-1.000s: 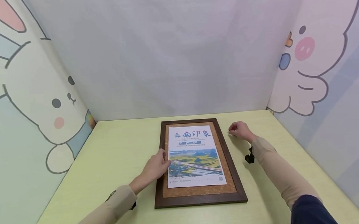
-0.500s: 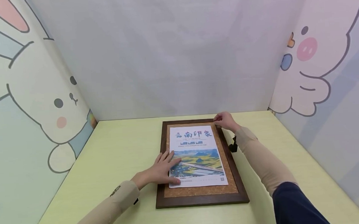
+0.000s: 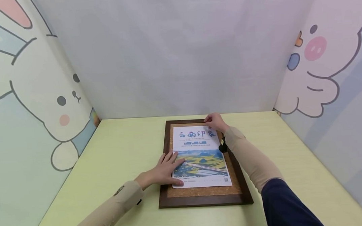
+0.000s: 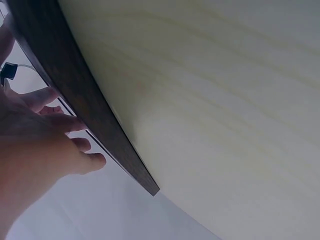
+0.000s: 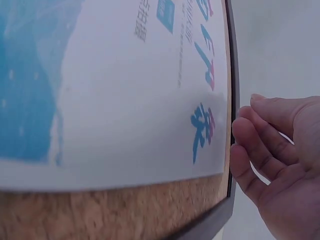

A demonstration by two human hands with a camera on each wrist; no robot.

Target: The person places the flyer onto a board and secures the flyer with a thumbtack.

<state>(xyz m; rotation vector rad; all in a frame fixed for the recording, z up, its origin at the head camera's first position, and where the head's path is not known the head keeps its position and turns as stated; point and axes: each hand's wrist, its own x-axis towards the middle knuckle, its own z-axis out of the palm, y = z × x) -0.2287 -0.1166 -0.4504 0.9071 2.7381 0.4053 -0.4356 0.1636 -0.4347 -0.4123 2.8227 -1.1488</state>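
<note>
Currently our left hand [image 3: 161,173] lies spread, gripping nothing, on the poster [image 3: 200,159] | poster sits on cork board [image 3: 202,191], best kept flat | our right hand [image 3: 216,122] bends near its top-right corner; whether pinching anything, we cannot tell.

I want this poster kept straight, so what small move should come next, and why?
Probably press the right hand down on the top right corner of the poster: it is close by, nothing visible fastens that corner, and the left hand lies spread over the poster's lower left, likely steadying it.
</note>
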